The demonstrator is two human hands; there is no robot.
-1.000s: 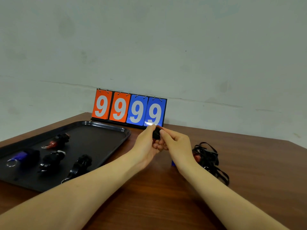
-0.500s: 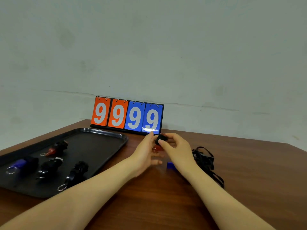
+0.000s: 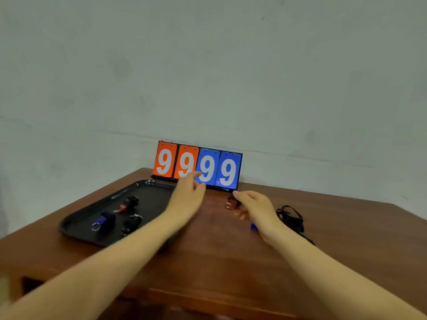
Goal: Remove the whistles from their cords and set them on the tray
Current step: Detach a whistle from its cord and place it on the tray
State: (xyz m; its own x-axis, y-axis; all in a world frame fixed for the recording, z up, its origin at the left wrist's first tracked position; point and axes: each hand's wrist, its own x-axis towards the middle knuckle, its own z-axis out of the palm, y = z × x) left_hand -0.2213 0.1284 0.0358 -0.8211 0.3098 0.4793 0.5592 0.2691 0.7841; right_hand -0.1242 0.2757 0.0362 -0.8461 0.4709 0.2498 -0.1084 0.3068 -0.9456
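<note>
My right hand (image 3: 255, 207) pinches a small black and red whistle (image 3: 232, 203) with a metal ring, held just above the table in front of the scoreboard. My left hand (image 3: 188, 196) is apart from it, fingers loosely extended over the right end of the black tray (image 3: 76, 221), holding nothing. On the tray lie a red and black whistle (image 3: 128, 203), a blue one (image 3: 101, 221) and a black one (image 3: 131, 224); my left forearm hides part of the tray. A pile of black cords (image 3: 291, 219) lies right of my right hand, with a blue whistle (image 3: 253, 226) showing under my wrist.
A flip scoreboard (image 3: 197, 166) reading 9999 stands at the back of the brown wooden table (image 3: 219, 262), against a pale wall. The table's left edge runs just beyond the tray, and its near edge lies under my forearms.
My hands have separated: the left one let go and moved left toward the tray, while the right keeps the whistle. The camera view shifted, so the tray now sits closer to centre.
</note>
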